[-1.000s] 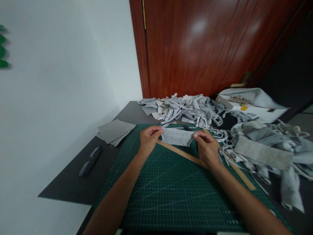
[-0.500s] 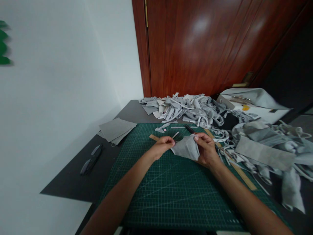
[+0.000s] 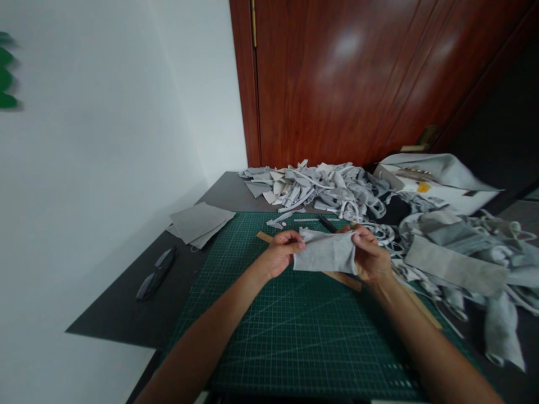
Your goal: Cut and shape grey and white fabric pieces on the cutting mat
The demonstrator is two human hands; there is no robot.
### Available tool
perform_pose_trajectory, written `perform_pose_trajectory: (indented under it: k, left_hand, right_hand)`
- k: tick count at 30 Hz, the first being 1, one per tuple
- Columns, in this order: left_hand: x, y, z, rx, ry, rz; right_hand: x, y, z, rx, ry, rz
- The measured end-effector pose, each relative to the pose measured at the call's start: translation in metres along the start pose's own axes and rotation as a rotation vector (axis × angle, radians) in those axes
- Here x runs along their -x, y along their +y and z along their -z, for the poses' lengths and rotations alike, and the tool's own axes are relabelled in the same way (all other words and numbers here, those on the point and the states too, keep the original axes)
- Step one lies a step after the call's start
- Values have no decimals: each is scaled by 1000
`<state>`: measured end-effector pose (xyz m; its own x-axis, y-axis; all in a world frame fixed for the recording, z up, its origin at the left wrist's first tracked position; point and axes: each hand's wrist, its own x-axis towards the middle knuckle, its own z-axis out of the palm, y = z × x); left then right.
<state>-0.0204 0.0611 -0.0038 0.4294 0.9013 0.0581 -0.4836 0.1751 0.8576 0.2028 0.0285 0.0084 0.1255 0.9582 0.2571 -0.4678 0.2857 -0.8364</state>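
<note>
A: Nearest first?
B: Dark green gridded cutting mat (image 3: 290, 325), both forearms across it.

A: Hands?
B: Left hand (image 3: 281, 254) pinched shut on left edge of small grey rectangular fabric piece (image 3: 325, 255). Right hand (image 3: 370, 257) closed on right edge, fingers curled over top corner. Held taut between both, lifted just off mat.

A: Long axis?
B: Left to right, roughly level, spanning the two hands. Neither hand nearer; one at each short end. Flat face toward camera.

A: Under it?
B: Long pale wooden ruler (image 3: 343, 279) flat on mat, diagonal, far-left end to near-right, passing below fabric and right hand. Touching fabric or not, cannot tell.

A: Beyond hands?
B: Thin dark pen-like tool (image 3: 327, 224) on mat's far edge, a few small scraps beside. Then heap of grey-white fabric offcuts (image 3: 315, 188) at table's back, spilling down right side.

A: Left side?
B: Stack of flat grey fabric sheets (image 3: 201, 223) on dark table, well apart from hands. Dark-handled scissors (image 3: 156, 274) nearer, by the wall.

A: Farthest?
B: Reddish-brown wooden door (image 3: 357, 78).
</note>
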Motion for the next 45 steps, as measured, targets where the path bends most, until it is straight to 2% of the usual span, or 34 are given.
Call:
perform_pose_trajectory:
  k: [3, 6, 8, 15, 23, 27, 36, 45]
  left_hand:
    - [1, 8, 3, 8, 31, -83]
    - [5, 18, 3, -33, -33, -95]
    - [7, 23, 2, -35, -34, -156]
    - [2, 25, 3, -12, 139, -320]
    - [-8, 31, 22, -352, 237, -489]
    - [-11, 31, 25, -369, 353, -593]
    - [-11, 31, 26, -394, 370, -659]
    - [-13, 30, 30, -459, 387, -682]
  right_hand:
    - [-2, 5, 0, 12, -5, -4]
    - [-4, 15, 0, 53, 15, 0]
    - [-5, 21, 1, 76, 34, 9]
    - [-9, 34, 7, 66, 65, 37]
    - [-9, 30, 8, 106, 71, 147]
    - [-7, 31, 6, 148, 60, 178]
    - [-8, 38, 5, 249, 133, 283]
    - [-9, 38, 4, 294, 165, 294]
